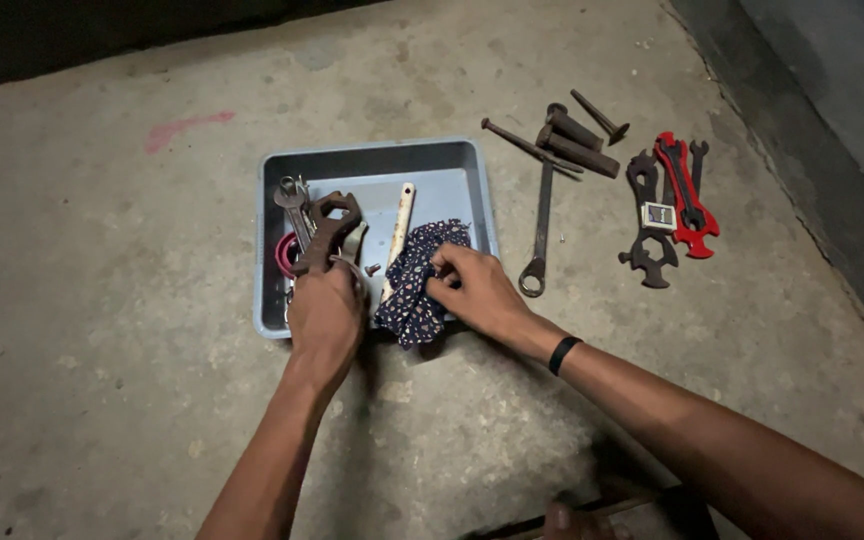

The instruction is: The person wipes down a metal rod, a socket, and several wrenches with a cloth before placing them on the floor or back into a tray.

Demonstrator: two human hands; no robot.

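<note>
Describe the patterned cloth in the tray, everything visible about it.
The cloth is dark navy fabric with small pale, flower-like specks, soft and crumpled into a loose bunch. It lies at the near right of the grey tray, and its lower end drapes over the tray's near rim toward the concrete floor. The right hand pinches its upper right edge; a pale stick lies along its left side.

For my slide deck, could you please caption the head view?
Left hand grips a rusty wrench over a grey tray; right hand pinches a patterned cloth.

1 small square white-and-dark packet (658, 216), lying on rusty wrench (646, 222), right of tray (372, 158)
</note>
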